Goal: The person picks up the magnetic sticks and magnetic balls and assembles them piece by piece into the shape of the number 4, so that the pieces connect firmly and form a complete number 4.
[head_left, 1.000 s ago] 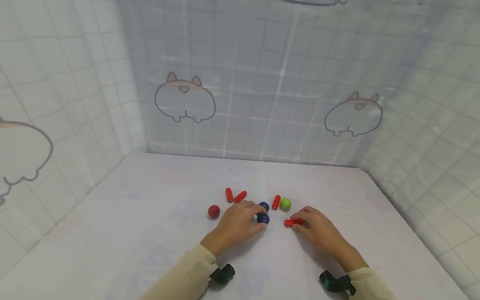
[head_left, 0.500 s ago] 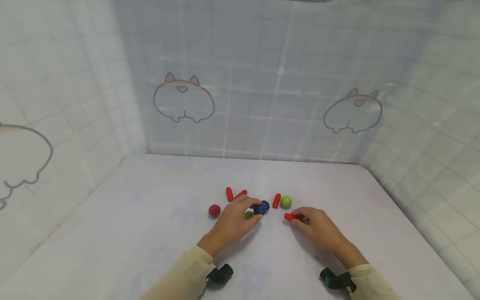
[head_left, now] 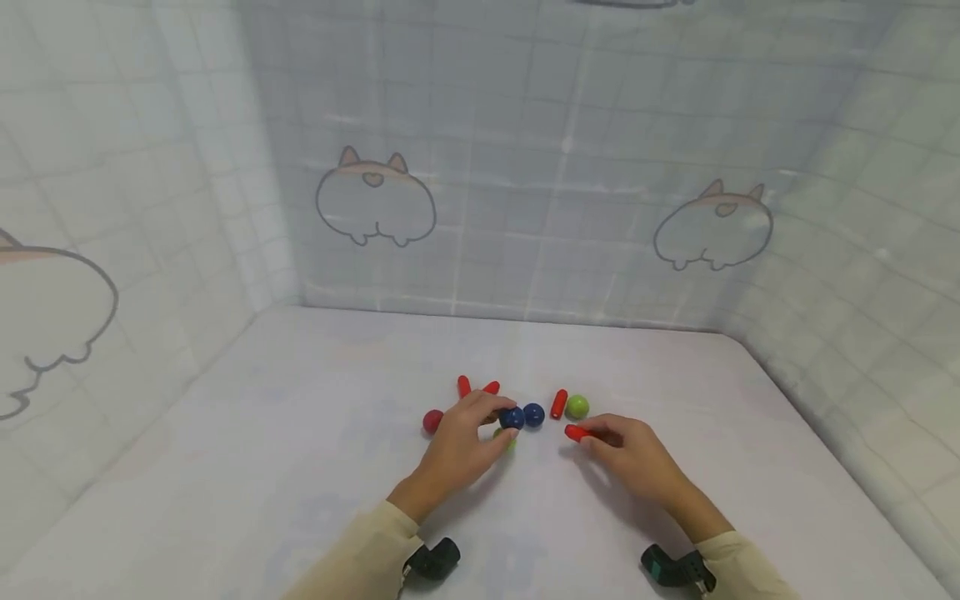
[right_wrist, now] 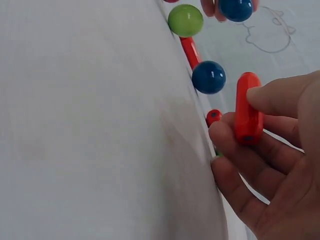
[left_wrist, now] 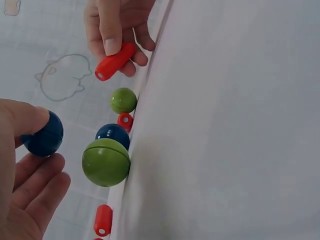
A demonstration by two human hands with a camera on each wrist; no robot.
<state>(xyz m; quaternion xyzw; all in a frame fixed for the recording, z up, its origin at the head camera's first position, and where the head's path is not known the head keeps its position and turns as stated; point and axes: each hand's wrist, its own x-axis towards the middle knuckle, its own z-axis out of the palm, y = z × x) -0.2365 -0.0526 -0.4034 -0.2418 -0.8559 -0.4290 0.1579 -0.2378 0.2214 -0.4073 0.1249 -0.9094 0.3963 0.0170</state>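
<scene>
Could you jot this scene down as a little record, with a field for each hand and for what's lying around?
Left hand: pinches a blue ball, raised off the table
Right hand: holds a red stick, also raised
Other balls: second blue ball; two green balls; red ball
Other sticks: one beside a green ball; two beyond the left hand, partly hidden by it
Back wall: cartoon animal drawings

Head view: L hand (head_left: 461, 440) hides near ends of 2 red sticks (head_left: 464, 384) & pt of nearer green ball (left_wrist: 106, 162); R hand (head_left: 637, 454) covers 1 end of held stick (head_left: 576, 432); wall drawing (head_left: 52, 308) cut off, pic's L edge.
</scene>
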